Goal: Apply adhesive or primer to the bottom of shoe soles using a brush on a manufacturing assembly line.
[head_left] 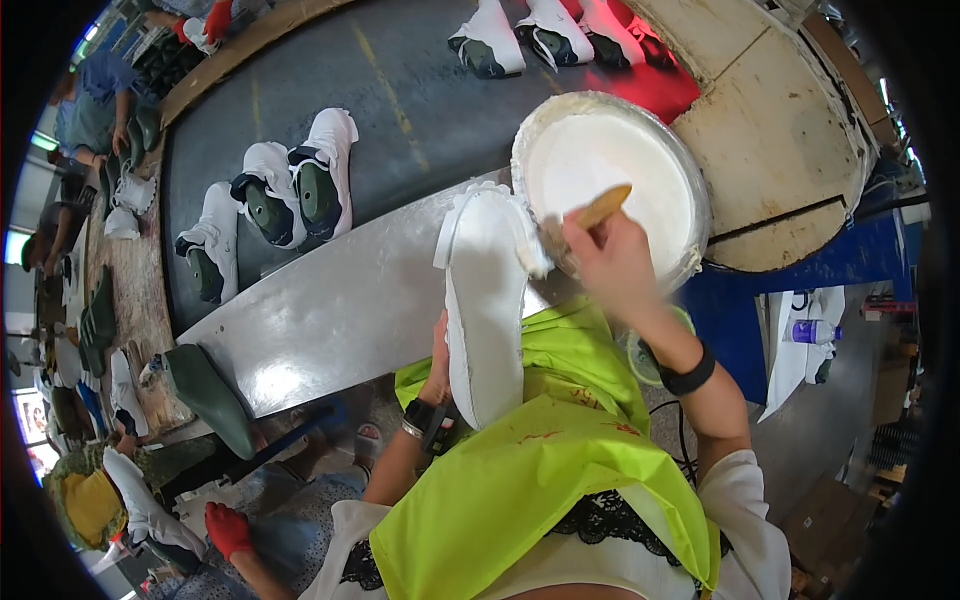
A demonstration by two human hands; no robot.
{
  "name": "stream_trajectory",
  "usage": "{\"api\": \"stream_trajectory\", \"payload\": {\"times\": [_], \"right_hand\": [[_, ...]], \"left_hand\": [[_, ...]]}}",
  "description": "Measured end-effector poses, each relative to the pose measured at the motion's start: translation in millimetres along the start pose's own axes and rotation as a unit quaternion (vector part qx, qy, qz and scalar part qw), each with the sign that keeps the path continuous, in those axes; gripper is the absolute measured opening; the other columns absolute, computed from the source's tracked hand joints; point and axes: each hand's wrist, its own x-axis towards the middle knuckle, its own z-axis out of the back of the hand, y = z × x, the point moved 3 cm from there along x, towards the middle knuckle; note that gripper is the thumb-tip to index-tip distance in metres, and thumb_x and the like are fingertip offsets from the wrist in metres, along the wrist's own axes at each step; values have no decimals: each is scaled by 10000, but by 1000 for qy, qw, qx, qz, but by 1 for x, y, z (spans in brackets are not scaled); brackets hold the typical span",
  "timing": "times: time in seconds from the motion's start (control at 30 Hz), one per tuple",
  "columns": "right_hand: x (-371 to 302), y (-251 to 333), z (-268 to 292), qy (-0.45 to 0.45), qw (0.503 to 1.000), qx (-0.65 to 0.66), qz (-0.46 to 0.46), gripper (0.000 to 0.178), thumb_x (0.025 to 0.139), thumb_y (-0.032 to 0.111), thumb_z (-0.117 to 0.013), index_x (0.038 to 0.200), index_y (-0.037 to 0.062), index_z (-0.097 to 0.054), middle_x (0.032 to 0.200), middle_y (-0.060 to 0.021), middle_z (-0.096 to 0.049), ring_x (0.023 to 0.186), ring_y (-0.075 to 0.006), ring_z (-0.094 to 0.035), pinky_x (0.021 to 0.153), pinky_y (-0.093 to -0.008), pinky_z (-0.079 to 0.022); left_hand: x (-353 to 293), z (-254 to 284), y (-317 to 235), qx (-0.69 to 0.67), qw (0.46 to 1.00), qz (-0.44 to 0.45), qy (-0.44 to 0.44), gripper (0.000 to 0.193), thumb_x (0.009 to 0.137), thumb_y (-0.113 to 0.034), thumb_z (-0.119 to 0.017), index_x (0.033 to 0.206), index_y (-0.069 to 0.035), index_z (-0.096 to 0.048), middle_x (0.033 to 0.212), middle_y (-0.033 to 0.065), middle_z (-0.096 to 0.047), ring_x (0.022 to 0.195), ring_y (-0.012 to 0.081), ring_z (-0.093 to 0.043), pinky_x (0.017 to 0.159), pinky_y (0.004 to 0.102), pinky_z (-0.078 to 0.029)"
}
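Note:
My left hand (437,366) grips a white shoe upper (485,310) from its left side, with the fingers mostly hidden behind it. The upper's bottom faces me, and its ragged edge shows at the far end. In my right hand (618,262) is a brush (604,206) with a wooden handle. Its bristles, loaded with white paste, touch or nearly touch the right edge of the upper's bottom. Just beyond my right hand stands a wide round basin (698,200) with white paste (600,150) inside and crusted round its rim.
A dark conveyor belt (400,90) runs behind a metal ledge (330,320). Several white shoe uppers (325,175) stand on the belt, others (490,40) near a red glow. A green shoe last (210,400) lies at left. A co-worker's red-gloved hand (230,530) is lower left.

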Motion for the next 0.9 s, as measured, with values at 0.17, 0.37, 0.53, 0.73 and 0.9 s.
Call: {"api": "stream_trajectory", "payload": {"times": [0.17, 0.37, 0.53, 0.73, 0.9], "right_hand": [[29, 9, -24, -61, 995, -61, 46, 243, 856, 197, -641, 931, -34, -627, 709, -158, -655, 653, -286, -654, 593, -357, -487], [-2, 23, -25, 26, 998, 48, 15, 260, 845, 218, -644, 962, -14, -647, 761, -160, -672, 695, -304, -661, 660, -362, -504], [42, 43, -35, 1, 990, -129, 63, 210, 850, 208, -622, 943, 19, -628, 757, -133, -666, 717, -304, -654, 662, -392, -489], [47, 76, -50, 139, 967, -167, 130, 177, 873, 187, -579, 952, 30, -593, 798, -153, -656, 779, -334, -638, 691, -418, -471], [48, 95, -60, 300, 907, -251, 154, 156, 882, 139, -565, 957, 2, -569, 819, -173, -635, 786, -309, -628, 706, -391, -465]], "left_hand": [[3, -11, -7, 105, 989, -35, -94, 613, 956, -556, -377, 1323, -75, -482, 1129, 106, -640, 946, 236, -660, 832, 378, -563], [-1, -16, -1, 22, 999, -30, -28, 585, 981, -526, -334, 1316, -69, -479, 1158, 89, -630, 985, 220, -645, 870, 367, -545], [-3, -25, -3, 78, 995, -17, -66, 631, 975, -556, -280, 1315, -63, -478, 1160, 85, -623, 981, 218, -639, 870, 375, -536], [3, -13, -1, 86, 995, -6, -56, 670, 969, -572, -239, 1315, -49, -477, 1147, 93, -625, 966, 218, -637, 879, 372, -525], [1, -17, -3, 69, 997, 8, -42, 673, 978, -562, -237, 1327, -33, -464, 1181, 97, -620, 1000, 210, -631, 901, 362, -515]]}}
